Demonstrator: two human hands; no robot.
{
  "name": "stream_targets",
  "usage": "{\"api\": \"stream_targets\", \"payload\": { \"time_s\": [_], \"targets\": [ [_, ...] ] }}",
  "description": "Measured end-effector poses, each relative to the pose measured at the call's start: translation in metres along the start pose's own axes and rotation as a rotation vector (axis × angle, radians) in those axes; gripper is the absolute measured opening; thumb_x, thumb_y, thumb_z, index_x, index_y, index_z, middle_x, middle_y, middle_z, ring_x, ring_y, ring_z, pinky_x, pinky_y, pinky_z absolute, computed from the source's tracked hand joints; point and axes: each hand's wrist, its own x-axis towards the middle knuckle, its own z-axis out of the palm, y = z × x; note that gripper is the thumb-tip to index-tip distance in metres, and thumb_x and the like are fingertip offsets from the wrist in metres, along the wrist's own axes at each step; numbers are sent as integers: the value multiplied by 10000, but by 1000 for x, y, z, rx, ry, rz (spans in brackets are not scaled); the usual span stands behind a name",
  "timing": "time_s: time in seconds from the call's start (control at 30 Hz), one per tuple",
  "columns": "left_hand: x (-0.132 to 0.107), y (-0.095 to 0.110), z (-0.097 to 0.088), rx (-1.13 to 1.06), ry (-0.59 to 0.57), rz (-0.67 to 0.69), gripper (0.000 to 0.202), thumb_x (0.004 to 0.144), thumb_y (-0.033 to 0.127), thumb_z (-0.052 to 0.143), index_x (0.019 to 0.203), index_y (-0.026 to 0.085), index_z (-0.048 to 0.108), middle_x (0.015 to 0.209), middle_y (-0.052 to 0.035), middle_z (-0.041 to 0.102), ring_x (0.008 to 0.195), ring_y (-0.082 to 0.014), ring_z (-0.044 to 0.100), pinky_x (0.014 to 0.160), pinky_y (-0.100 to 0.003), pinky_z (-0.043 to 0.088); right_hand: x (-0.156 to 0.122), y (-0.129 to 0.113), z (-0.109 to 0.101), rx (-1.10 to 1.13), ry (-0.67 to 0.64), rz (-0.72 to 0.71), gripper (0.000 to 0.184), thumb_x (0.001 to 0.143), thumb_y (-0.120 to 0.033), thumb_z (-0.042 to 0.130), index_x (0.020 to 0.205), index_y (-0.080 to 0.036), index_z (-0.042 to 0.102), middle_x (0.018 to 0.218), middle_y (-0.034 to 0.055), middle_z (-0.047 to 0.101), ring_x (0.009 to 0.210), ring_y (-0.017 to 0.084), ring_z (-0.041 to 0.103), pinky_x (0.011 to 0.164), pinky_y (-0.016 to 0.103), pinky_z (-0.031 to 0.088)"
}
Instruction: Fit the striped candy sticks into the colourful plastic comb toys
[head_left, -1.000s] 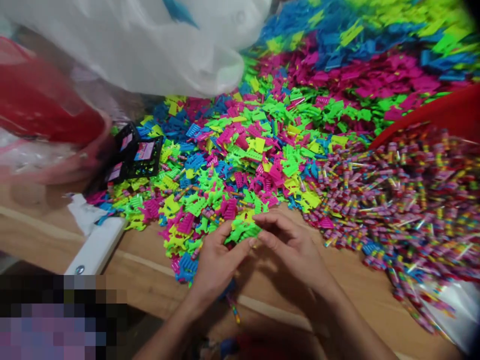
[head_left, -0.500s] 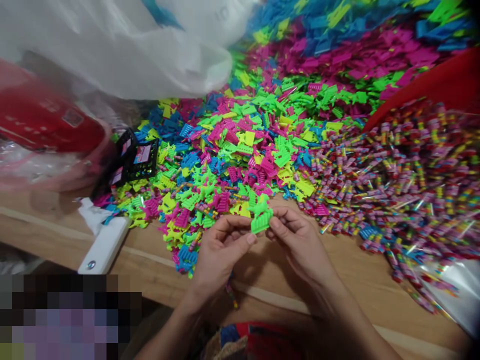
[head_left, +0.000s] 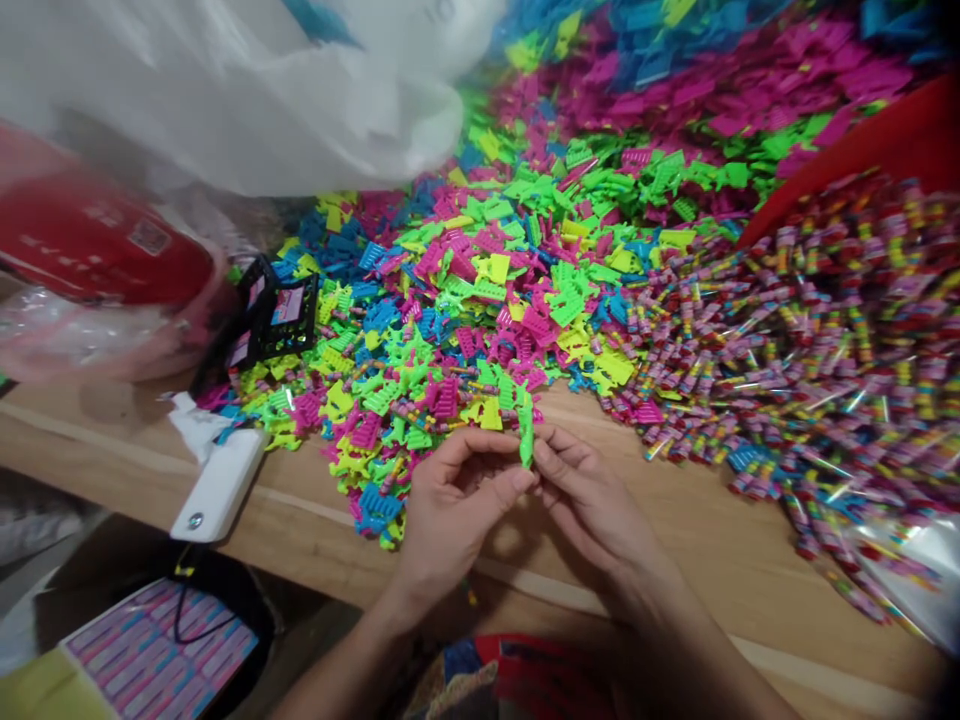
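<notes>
Head view, at six o'clock: the left hand [head_left: 450, 510] and the right hand [head_left: 592, 500] meet just above the near edge of the wooden surface [head_left: 712, 560]. Their fingers [head_left: 517, 482] are closed to a pinch from both sides on a green plastic piece [head_left: 526, 435]. The piece stands upright and edge-on between the fingertips, lifted clear of the surface and just short of the heap beyond it.

At eight o'clock a white bracket [head_left: 221, 485] sits on the edge of the surface, and below it, off the surface, lies a sheet of pink labels [head_left: 161, 650]. At four o'clock a clear bag [head_left: 907, 570] lies open.

Farther out, from the centre towards twelve o'clock, spreads a pile of plastic pieces [head_left: 480, 300] in green, pink, blue and yellow. Touching it at three o'clock is a heap of wrapped candy rolls [head_left: 810, 340], which runs under a red container [head_left: 862, 150] at two o'clock.

At nine o'clock a small black crate [head_left: 274, 320] rests against the pile, beside a red object [head_left: 97, 240] wrapped in clear film. Farthest off, at eleven o'clock, a white plastic bag [head_left: 247, 90] overhangs the pile.
</notes>
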Motion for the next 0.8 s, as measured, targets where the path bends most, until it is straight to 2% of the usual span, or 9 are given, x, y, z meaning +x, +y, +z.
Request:
{"api": "stream_targets", "payload": {
  "time_s": [0.3,0.5,0.8],
  "targets": [
    [-1,0,1,48,10,19,151,796,195,789,929,185,720,868,-11,740,792,-109,685,742,-191,557,-1,3,-1,-8,17,20,215,802,-340,825,922,-198,719,810,-5,610,674,89,505,642,189,451],
    [4,-7,-3,-5,148,-95,204,793,264,792,942,157,704,818,-22,730,742,-117,691,713,-200,541,-2,-3,1,-105,165,-138,255,736,-335,875,878,-203,709,762,-25,603,652,84,510,613,176,434],
    [10,-16,-8,-115,189,-173,252,786,274,791,975,146,681,765,-27,707,713,-115,667,673,-197,513,-9,-1,-4,-283,119,-266,145,815,-299,814,917,-254,721,824,-22,656,710,106,567,696,215,475]
  ]
}}
